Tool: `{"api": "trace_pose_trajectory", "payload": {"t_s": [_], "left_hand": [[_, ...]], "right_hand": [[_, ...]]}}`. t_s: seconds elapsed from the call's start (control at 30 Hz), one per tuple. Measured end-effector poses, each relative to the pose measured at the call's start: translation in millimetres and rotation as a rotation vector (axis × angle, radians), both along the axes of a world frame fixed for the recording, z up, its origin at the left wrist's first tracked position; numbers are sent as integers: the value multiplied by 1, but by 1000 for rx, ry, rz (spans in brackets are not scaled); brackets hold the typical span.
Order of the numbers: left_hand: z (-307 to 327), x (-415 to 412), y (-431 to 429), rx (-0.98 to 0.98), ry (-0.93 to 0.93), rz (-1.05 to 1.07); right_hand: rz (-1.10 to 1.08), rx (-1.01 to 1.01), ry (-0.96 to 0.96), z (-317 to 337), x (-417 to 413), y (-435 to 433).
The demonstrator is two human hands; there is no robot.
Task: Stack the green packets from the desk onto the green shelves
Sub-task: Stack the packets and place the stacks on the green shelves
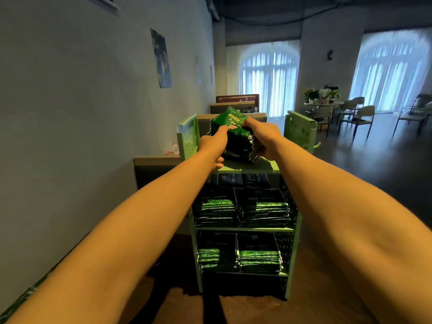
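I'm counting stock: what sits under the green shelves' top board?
The middle shelf and bottom shelf each show two front stacks of green packets; darker packets lie behind the upper pair. Anything deeper is shadowed.

green packets [231, 120] (swirl-patterned, red print) on pale green perforated shelves [243, 229].

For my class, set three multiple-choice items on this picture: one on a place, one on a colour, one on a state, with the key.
1. Where is the packet stack being handled? A on the floor; B at the top level of the shelf unit; C on a chair.
2. The shelf unit is: A red; B white; C green.
3. The hands are: A both gripping the stack; B idle; C clapping.
Key: 1B, it sits atop the unit; 2C, its panels are green; 3A, left hand and right hand clasp its sides.
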State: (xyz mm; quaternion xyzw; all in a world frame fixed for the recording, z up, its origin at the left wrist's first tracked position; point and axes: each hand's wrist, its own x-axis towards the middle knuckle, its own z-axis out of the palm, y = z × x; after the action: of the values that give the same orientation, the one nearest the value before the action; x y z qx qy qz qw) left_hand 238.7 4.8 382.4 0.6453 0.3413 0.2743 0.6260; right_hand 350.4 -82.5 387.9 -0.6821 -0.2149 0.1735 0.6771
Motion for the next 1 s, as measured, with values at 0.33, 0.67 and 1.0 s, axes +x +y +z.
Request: {"api": "trace_pose_trajectory", "payload": {"t_s": [0.33,0.67,1.0], "left_hand": [[-6,23,27,164,181,-26],[-18,26,33,389,229,0],[-11,13,11,468,205,-234]], "right_hand": [[18,-156,-255,-9,30,12],[39,-321,-287,-2,32,8],[45,-477,-239,13,13,5]]}}
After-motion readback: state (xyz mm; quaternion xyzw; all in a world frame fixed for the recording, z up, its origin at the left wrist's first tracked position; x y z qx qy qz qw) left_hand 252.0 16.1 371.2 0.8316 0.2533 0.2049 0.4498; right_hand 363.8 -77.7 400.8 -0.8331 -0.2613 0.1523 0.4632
